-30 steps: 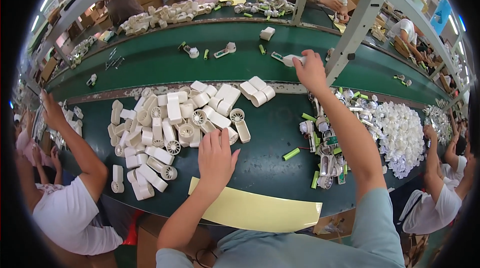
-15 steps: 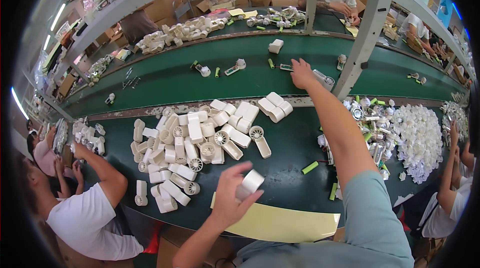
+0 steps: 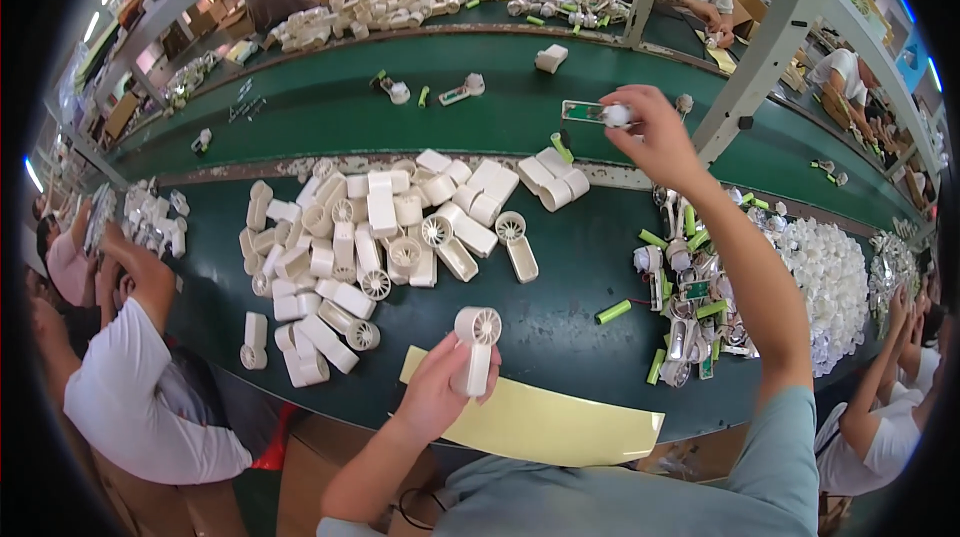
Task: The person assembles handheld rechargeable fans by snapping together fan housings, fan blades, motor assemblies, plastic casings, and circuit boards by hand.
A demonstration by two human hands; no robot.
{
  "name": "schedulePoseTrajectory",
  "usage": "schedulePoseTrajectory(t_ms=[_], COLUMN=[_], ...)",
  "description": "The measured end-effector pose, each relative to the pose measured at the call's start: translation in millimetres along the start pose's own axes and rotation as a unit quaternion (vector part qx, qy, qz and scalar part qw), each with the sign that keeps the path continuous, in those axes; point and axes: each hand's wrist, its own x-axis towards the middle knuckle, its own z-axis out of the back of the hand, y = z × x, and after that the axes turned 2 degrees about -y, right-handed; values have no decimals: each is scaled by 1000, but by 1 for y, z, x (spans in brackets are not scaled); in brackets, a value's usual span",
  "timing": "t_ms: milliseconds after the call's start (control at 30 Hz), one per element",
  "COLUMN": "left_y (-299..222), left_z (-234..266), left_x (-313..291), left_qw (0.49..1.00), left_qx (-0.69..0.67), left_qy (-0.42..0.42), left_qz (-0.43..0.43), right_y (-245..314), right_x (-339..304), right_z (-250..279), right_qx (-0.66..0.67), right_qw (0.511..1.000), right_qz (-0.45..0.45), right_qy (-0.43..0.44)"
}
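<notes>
A white fan shell [image 3: 478, 332] is resting in the grasping left hand [image 3: 432, 395] above the near surface [image 3: 560, 337], probably feeling light and stiff, best held by the handle [image 3: 479, 369]. Farther right, the right hand [image 3: 652, 137] is pinching a circuit board [image 3: 582, 112] by its white end [image 3: 617, 117].

on the bench [image 3: 560, 362], fan casings [image 3: 368, 249] lie left toward the far edge, a sheet [image 3: 550, 427] along the near edge, a battery cell [image 3: 613, 312] just left of the fan internals [image 3: 692, 291], small plastic parts [image 3: 825, 277] right of those, with a conveyor belt [image 3: 500, 127] behind.
</notes>
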Motion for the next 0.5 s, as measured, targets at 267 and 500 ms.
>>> schedulePoseTrajectory(t_ms=[267, 500], left_y=[10, 31], left_z=[3, -29], left_x=[23, 21], left_qw=[997, 960], left_qx=[23, -11], left_qy=[57, 208], left_qz=[45, 188], right_y=[140, 161], right_x=[-103, -143], right_z=[49, 16], right_qx=[353, 351], right_qw=[927, 918], right_qz=[-59, 26], right_qy=[109, 180])
